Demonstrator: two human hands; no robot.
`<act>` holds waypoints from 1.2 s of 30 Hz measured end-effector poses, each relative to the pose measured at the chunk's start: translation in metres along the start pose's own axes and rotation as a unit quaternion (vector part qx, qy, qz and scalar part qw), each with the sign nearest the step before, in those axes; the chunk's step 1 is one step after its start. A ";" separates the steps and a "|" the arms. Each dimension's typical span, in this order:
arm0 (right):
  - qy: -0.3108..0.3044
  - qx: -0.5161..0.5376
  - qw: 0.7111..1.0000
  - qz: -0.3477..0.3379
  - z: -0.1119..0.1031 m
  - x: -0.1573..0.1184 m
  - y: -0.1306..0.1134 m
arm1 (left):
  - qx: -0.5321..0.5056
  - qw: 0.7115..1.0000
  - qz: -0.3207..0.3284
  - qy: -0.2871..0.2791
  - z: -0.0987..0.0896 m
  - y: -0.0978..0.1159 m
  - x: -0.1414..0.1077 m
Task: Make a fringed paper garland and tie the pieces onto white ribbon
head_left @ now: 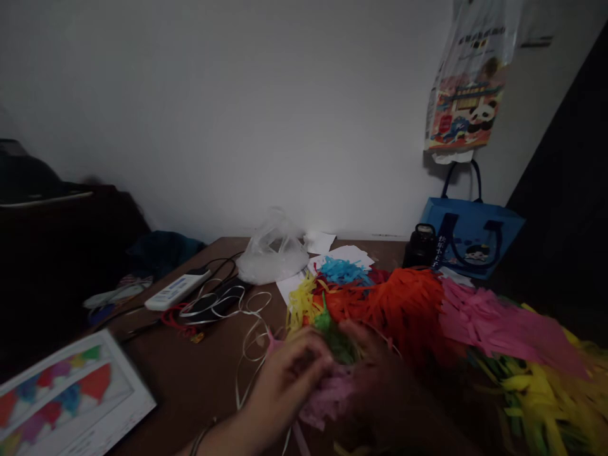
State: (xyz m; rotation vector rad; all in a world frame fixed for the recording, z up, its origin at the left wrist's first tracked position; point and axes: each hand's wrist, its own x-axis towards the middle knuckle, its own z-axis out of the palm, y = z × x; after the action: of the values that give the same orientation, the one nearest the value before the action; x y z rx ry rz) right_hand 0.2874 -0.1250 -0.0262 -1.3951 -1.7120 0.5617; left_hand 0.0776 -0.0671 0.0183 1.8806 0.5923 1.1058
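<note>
Near the table's front edge, my left hand has its fingers curled and pressed together at pink paper fringe. My right hand, dark and blurred, is close beside it on the right, over the same fringe; its fingertips are smeared. A thin cream ribbon loops on the table left of my hands. Just beyond them lie green fringe, yellow fringe, blue fringe and a large red-orange bunch.
A printed sheet lies front left. Behind are a power strip, a clear plastic bag and a blue tote. Pink tassels and yellow tassels lie right. A panda bag hangs on the wall.
</note>
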 end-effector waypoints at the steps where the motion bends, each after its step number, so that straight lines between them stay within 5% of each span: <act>1: -0.011 0.004 1.000 -0.005 0.007 -0.004 -0.002 | 0.033 0.997 0.017 -0.064 0.003 0.006 0.001; 3: -0.023 0.005 1.000 -0.010 0.015 -0.009 -0.002 | 0.100 0.987 0.032 -0.126 0.001 0.010 0.015; 5: -0.031 0.009 0.999 -0.014 0.017 -0.012 0.001 | 0.192 0.975 0.015 -0.107 -0.011 0.001 0.047; 7: -0.035 0.011 0.999 -0.016 0.018 -0.012 0.007 | 0.300 0.951 -0.036 -0.062 -0.025 -0.021 0.090; 10: -0.031 0.014 0.999 -0.016 0.022 -0.008 0.017 | 0.364 0.924 -0.089 -0.073 -0.035 -0.064 0.152; 14: -0.006 0.012 1.000 -0.011 0.029 -0.006 0.025 | 0.412 0.896 -0.126 -0.109 -0.022 -0.110 0.185; 18: 0.006 -0.005 1.000 -0.020 0.035 -0.012 0.013 | 0.441 0.891 -0.087 -0.063 -0.020 -0.117 0.172; 24: 0.089 0.008 0.996 -0.002 0.028 -0.014 -0.016 | 0.425 0.899 0.102 0.018 -0.043 -0.088 0.112; 30: 0.175 0.165 0.968 0.067 0.015 -0.002 -0.006 | 0.361 0.900 0.231 -0.078 -0.025 -0.051 0.040; 36: 0.162 0.161 0.971 0.063 0.016 0.012 0.007 | 0.285 0.908 0.249 -0.182 -0.001 -0.040 0.014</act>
State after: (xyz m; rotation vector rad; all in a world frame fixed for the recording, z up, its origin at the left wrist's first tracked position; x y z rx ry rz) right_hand 0.2783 -0.1087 -0.0366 -1.2834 -1.2191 0.6132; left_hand 0.0845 -0.0360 -0.0090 2.7809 0.2251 0.8932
